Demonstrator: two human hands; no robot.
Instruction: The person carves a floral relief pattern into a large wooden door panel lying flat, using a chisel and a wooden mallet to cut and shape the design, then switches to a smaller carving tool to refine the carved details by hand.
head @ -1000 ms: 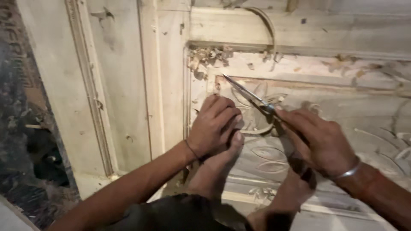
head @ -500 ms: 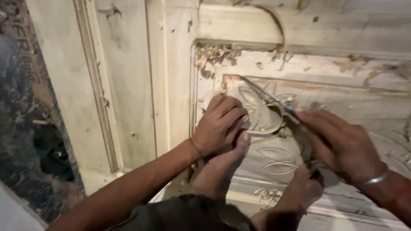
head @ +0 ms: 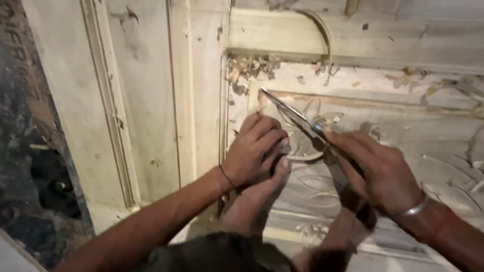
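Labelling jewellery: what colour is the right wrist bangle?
Silver metal bangle, clearest in the head view.

**Setting: pale wooden surface beside a dark floor**

The view is filled by a large pale wooden door (head: 151, 100) laid flat, framed with raised mouldings (head: 108, 126). Loose wood shavings (head: 249, 68) are gathered in a recessed corner and scattered along the upper ledge. A dark, mottled floor (head: 30, 166) is seen at the left edge. Soft, warm light is cast evenly.
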